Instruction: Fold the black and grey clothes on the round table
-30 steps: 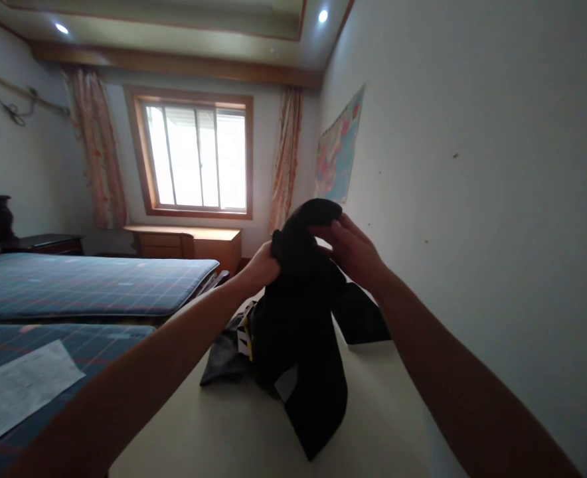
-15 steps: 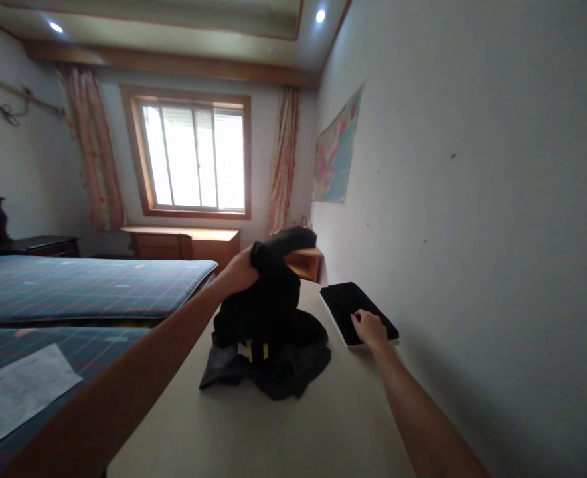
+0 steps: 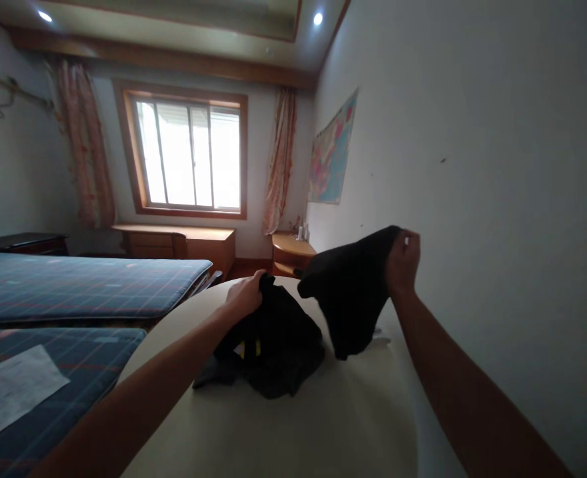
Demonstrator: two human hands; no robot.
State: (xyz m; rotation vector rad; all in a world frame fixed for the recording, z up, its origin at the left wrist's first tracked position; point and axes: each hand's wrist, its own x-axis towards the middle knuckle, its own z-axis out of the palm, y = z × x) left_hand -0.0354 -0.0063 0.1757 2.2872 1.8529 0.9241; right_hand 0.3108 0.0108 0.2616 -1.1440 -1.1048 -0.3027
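My left hand (image 3: pixel 245 297) is closed on the upper edge of a black cloth item (image 3: pixel 288 322) and keeps that edge raised. Its lower part rests in crumpled folds on the table, where dark grey cloth and two small yellow stripes show. On the right, my right hand (image 3: pixel 404 264) grips a corner of a separate black cloth (image 3: pixel 356 285), which hangs limp above the table. A white object (image 3: pixel 382 338) lies partly hidden behind this cloth. What kind of garment or item each cloth is, I cannot make out.
The pale table (image 3: pixel 273 438) has a rounded far edge. Beds with blue plaid mattresses (image 3: pixel 89 282) stand to the left, with a paper sheet (image 3: pixel 17 392) on the nearer one. A wall (image 3: pixel 512 265) runs along the right. Wooden desks (image 3: pixel 204 242) stand by the window.
My right hand has lifted the flat black cloth off the white object on the right, and it now hangs loose. The black item in my left hand has dropped lower onto the table.
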